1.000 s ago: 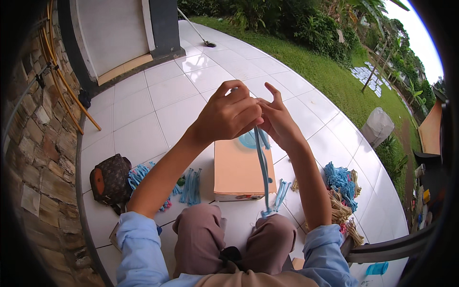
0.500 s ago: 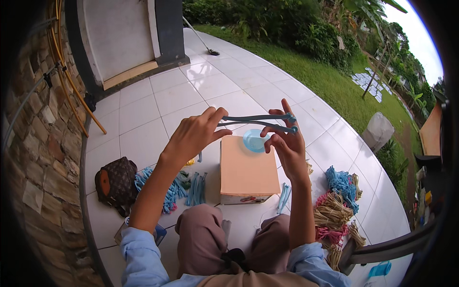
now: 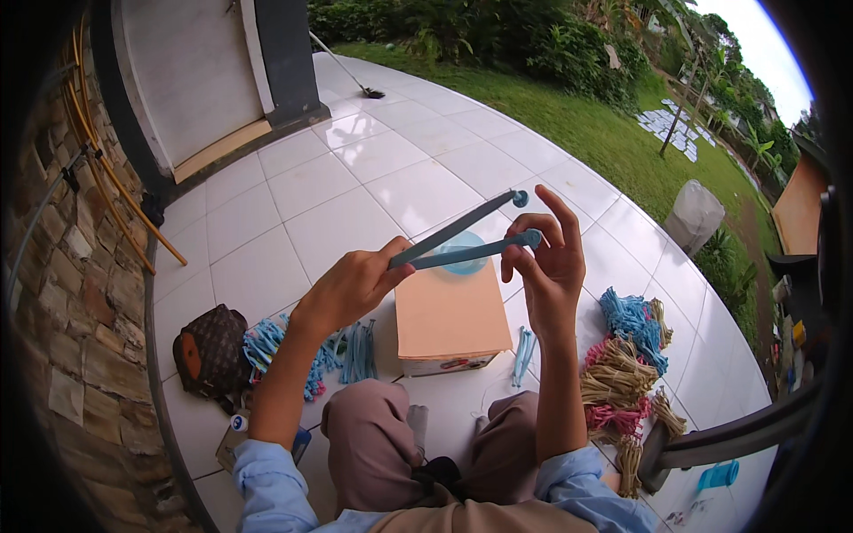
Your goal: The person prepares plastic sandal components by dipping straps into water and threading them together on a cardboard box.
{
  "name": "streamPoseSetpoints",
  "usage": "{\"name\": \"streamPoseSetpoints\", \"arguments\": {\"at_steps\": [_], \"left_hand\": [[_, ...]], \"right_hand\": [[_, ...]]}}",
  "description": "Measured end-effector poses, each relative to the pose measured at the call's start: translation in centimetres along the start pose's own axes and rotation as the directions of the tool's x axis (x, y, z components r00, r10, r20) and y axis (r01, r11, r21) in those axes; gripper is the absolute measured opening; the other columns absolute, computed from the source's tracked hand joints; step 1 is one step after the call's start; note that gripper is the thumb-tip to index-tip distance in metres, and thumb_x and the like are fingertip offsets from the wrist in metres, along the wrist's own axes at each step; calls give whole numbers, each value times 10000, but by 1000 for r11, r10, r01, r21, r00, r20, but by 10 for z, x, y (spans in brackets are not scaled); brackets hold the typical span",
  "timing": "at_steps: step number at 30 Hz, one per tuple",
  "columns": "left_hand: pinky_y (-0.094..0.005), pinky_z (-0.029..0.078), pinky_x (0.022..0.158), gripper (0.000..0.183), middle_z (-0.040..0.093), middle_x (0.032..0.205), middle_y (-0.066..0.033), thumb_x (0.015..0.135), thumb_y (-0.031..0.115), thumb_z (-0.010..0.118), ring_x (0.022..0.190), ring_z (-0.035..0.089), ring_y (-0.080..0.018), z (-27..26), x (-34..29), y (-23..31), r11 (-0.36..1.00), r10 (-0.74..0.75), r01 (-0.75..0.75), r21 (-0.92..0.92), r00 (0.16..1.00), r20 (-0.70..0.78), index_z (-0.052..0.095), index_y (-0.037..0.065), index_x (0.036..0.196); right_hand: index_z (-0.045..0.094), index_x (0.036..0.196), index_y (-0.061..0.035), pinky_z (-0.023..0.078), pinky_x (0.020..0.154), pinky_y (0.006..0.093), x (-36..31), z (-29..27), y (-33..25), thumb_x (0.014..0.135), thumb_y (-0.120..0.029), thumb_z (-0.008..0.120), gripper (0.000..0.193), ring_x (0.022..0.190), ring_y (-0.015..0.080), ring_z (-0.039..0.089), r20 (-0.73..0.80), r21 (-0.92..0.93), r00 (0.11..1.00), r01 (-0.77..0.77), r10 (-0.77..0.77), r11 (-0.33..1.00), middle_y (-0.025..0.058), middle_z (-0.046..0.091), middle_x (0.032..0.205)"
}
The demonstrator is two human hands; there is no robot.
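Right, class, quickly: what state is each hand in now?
Left hand: closed, holding two blue straps.
Right hand: thumb and fingers pinching the lower strap by its knobbed end.

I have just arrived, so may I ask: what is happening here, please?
The person's left hand grips two lengths of blue band; the right hand is at the lower length's knobbed end. The upper length's knobbed end appears free. A peach-topped box stands in front, with bundles on the white tiles to the right.

A head-worn fisheye view looks down and forward over nearby left hand (image 3: 351, 282) and right hand (image 3: 553, 256).
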State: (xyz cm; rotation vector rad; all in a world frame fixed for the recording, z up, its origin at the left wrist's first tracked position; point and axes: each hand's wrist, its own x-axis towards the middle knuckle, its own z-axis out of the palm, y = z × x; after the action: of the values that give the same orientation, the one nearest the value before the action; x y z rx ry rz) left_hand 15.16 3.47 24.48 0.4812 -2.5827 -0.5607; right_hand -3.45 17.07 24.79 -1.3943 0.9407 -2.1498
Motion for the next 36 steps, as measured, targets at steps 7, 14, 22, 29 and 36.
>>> {"name": "streamPoseSetpoints", "arguments": {"at_steps": [7,14,22,29,36], "left_hand": [[-236,226,480,718,300,533,45,879,677,246,484,251,-75,32,-5,11,822,18,122,-556,971,240,564,40,967],[-234,289,524,762,509,688,-10,849,676,156,559,336,-72,72,-17,12,545,152,302,-782,882,447,557,45,995],[-300,445,681,752,470,707,-58,852,659,120,643,433,-147,83,-12,26,625,116,210,-751,928,355,548,51,964],[-247,272,525,663,334,558,26,889,581,130,529,277,-87,82,-15,21,632,66,182,-753,956,287,537,58,898],[-245,252,529,620,411,603,13,885,503,114,520,264,-77,97,-17,14,364,-48,267,-892,962,269,513,36,977]], "right_hand": [[353,1304,-9,443,483,201,-4,3,-7,756,-18,703,651,707,109,552,-109,-22,993,40,-42,999,74,556,864],[348,1272,-24,482,557,188,-9,13,-15,732,49,708,652,807,94,553,-134,-91,991,-21,8,996,56,525,867],[338,1262,-28,518,678,211,-16,5,-14,731,60,700,649,845,107,553,-199,-143,980,-20,-9,990,59,521,888],[295,1326,-36,477,673,209,-26,1,7,786,26,654,651,882,121,537,-169,-99,985,-56,39,994,72,521,933],[398,1321,-10,420,703,241,-63,10,38,928,-183,514,445,852,106,497,-67,-102,922,-386,381,917,68,531,1050]]}}
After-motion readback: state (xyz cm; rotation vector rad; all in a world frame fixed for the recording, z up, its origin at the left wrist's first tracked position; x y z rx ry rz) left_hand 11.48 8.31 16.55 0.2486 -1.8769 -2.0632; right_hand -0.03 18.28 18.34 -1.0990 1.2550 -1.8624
